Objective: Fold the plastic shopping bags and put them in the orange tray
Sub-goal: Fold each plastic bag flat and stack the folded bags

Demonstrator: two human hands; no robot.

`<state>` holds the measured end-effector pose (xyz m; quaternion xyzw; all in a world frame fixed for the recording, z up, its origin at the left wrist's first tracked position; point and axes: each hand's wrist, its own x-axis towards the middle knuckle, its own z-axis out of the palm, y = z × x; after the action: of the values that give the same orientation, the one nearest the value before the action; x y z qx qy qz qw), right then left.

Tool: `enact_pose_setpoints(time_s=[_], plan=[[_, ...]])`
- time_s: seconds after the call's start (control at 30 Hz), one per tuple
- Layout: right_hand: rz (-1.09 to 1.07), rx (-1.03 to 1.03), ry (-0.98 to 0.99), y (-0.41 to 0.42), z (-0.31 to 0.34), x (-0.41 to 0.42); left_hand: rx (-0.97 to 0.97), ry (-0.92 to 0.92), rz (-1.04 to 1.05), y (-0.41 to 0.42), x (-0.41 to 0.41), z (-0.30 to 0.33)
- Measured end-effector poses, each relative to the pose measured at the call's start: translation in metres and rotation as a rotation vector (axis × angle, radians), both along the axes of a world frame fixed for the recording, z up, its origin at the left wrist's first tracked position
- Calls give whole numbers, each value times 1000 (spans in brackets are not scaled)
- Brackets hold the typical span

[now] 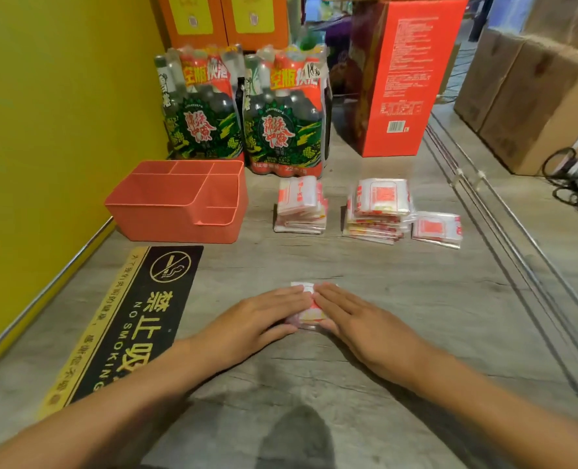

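A small folded white-and-red plastic bag [309,314] lies on the grey wooden floor in front of me, mostly hidden under my hands. My left hand [263,316] and my right hand [358,319] both press flat on it, fingers straight, fingertips meeting over its middle. The orange tray [179,211], with several compartments, stands at the left by the yellow wall and looks empty. Farther back lie two stacks of folded bags [301,206] [378,209] and one single folded bag [436,230] to their right.
A black no-smoking sign [135,319] lies flat at the left. Two shrink-wrapped bottle packs [243,110] stand behind the tray, a tall red carton [402,79] at their right. Metal floor rails [504,231], brown cardboard boxes [531,93] and black cables [571,184] run along the right.
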<state>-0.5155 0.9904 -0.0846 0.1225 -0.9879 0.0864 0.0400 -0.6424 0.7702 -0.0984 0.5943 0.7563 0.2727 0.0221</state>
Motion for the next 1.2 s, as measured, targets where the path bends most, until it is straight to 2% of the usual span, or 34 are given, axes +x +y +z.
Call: enact_pose_setpoints(time_s=[0.07,0.13,0.33,0.53,0.6,0.67,0.7,0.8,0.83,0.93,1.0,1.07,1.2], plan=[[-19,-90,-135,1,5,1,5,114,-9,2,1,0],[-40,-153,-173,0,6,1,41,140,9,5,3,-2],[-211,-684,-185,-23,25,18,134,-71,173,9,32,14],[-807,-1484,-159,-56,41,38,223,-116,242,7,89,57],[-881,-1726,-220,-55,53,42,200,-104,230,2,101,73],[-867,-1954,-292,-54,72,45,194,-16,224,-2,105,82],[-849,-1989,-299,-54,80,46,211,-30,234,-4,107,88],[-832,-1866,-282,-52,95,43,268,-224,361,-9,114,105],[-842,-1818,-274,-51,99,41,300,-366,426,-10,116,111],[-839,-1733,-280,-52,112,32,399,-986,622,-7,107,124],[-827,-1699,-273,-55,120,27,351,-1283,702,-3,87,130],[-831,-1677,-260,-60,127,23,281,-1415,705,-1,71,139],[-882,-1620,-223,-63,133,13,214,-1500,685,1,48,142]])
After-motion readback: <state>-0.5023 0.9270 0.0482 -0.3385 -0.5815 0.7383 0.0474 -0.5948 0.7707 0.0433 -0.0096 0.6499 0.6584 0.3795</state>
